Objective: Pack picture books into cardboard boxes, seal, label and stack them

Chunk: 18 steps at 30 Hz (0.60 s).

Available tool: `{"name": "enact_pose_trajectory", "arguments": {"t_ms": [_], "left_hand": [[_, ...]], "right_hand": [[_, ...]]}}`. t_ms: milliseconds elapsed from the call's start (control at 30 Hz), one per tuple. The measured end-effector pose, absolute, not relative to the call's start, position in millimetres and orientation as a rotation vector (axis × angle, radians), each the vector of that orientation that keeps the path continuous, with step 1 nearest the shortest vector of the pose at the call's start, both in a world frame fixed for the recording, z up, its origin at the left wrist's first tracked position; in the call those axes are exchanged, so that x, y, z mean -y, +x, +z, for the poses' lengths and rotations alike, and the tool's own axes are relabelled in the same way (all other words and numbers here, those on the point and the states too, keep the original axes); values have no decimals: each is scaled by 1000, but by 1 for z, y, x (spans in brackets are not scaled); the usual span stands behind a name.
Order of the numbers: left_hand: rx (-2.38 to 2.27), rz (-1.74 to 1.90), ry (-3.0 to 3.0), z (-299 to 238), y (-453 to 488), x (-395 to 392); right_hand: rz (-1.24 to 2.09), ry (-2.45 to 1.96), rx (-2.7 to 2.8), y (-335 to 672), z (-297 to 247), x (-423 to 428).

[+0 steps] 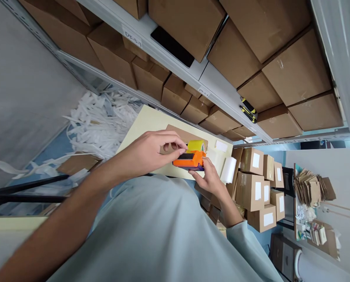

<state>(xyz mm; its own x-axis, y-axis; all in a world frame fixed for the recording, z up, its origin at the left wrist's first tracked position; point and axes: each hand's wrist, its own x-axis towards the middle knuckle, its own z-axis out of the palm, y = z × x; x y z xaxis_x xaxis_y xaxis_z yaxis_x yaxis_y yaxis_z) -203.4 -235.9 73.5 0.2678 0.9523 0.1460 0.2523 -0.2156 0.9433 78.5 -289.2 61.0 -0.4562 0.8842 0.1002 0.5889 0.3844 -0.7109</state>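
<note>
An orange tape dispenser [196, 157] carries a roll of yellow tape [197, 145], held above a pale table [138, 127]. My right hand [208, 177] grips the dispenser from its right side, thumb below it and fingers partly hidden. At the dispenser's other end, my left hand [165, 145] is closed in a pinch, thumb and forefinger meeting beside the yellow tape. Whatever lies between those fingertips is too small to make out. Behind the hands, a brown cardboard piece [179, 132] rests on the table, partly covered by them.
A white roll [228, 170] and a white label [221, 146] lie at the table's right end. Shelves of cardboard boxes [239, 51] hold utility knives [248, 110] and a flat black object [172, 46]. Shredded paper [101, 121] heaps at left; labelled boxes [251, 192] stack at right.
</note>
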Motion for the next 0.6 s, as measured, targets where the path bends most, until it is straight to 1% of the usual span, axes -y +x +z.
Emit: {"name": "enact_pose_trajectory", "arguments": {"t_ms": [133, 333, 500, 600], "left_hand": [[-1191, 901, 1521, 45, -193, 236], [-1301, 829, 1280, 27, -175, 252], [-1428, 824, 1029, 14, -180, 263], [-1496, 942, 831, -1, -197, 261]], "right_hand": [[923, -1379, 2118, 84, 48, 291], [1257, -1536, 1879, 79, 31, 292], [1461, -1704, 2068, 96, 53, 283], [1550, -1766, 2211, 121, 70, 266]]}}
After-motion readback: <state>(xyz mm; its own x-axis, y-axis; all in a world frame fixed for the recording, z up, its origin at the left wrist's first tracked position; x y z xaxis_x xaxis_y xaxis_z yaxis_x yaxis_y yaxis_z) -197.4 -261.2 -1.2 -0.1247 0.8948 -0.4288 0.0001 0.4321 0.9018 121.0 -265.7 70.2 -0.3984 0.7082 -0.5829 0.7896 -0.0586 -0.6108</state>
